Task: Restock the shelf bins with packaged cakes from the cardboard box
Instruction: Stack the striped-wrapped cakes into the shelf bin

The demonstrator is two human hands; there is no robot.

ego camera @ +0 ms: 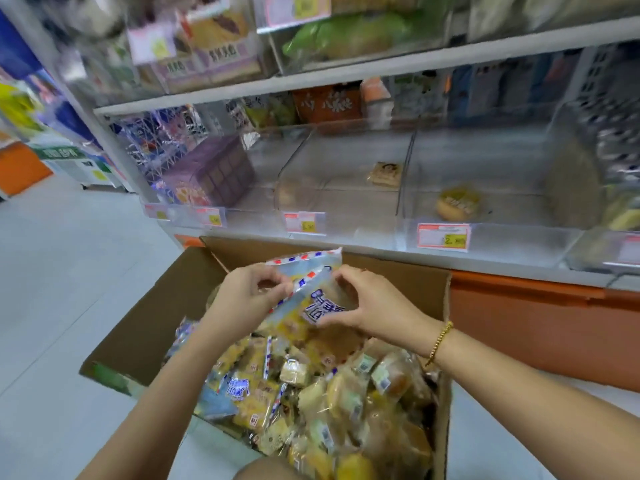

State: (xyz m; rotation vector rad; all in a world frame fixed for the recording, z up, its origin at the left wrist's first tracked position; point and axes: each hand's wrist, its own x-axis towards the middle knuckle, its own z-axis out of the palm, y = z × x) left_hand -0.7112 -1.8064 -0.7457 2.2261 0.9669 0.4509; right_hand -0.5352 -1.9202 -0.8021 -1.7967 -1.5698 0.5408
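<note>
Head view: the left hand (247, 297) and right hand (370, 308) both pinch a packaged cake bag (311, 303) just above the cardboard box (145, 323). It is best lifted evenly, uncrushed, into a near-empty shelf bin (346, 206).

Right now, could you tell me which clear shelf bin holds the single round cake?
The bin behind the biggest price tag; the bin left of it holds a square cake.

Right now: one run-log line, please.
left hand: grips cake pack | right hand: grips cake pack | pack above cardboard box | shelf bins: few cakes
</note>
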